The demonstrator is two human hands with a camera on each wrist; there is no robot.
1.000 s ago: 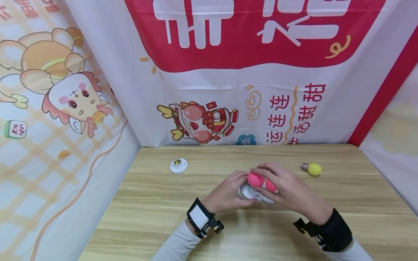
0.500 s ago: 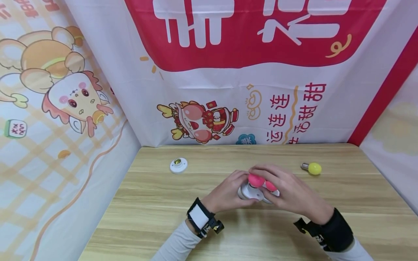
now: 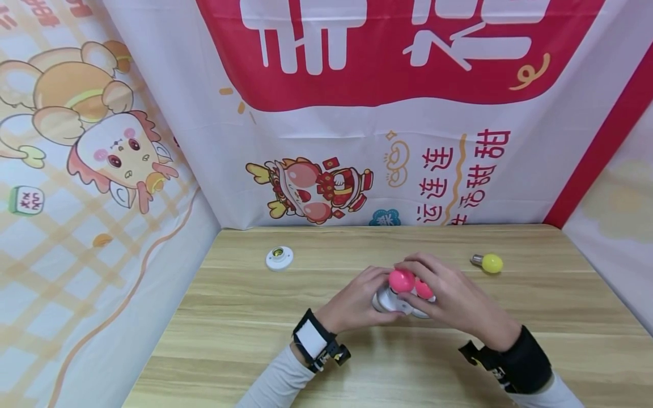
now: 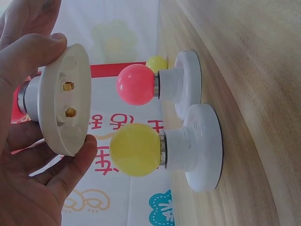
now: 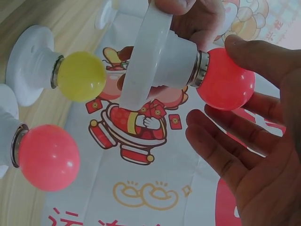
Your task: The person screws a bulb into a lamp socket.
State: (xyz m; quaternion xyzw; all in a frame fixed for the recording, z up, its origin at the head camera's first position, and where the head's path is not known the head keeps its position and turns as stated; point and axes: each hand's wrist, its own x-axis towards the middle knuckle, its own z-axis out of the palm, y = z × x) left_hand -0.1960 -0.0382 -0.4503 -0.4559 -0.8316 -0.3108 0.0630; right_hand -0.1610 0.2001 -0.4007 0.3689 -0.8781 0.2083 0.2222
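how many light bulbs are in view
4: the raised pink bulb in the lamp socket held by the left hand; a second pink bulb and a mounted yellow bulb in standing sockets on the table; a loose yellow bulb farther right. Others could be hidden.

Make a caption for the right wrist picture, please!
Left hand holds a white socket; right hand grips its red bulb.

Holds left hand (image 3: 359,301) and right hand (image 3: 453,296) close together, gripping with bent left fingers (image 4: 75,169), pinching with right thumb (image 5: 256,54) and finger (image 5: 267,107).
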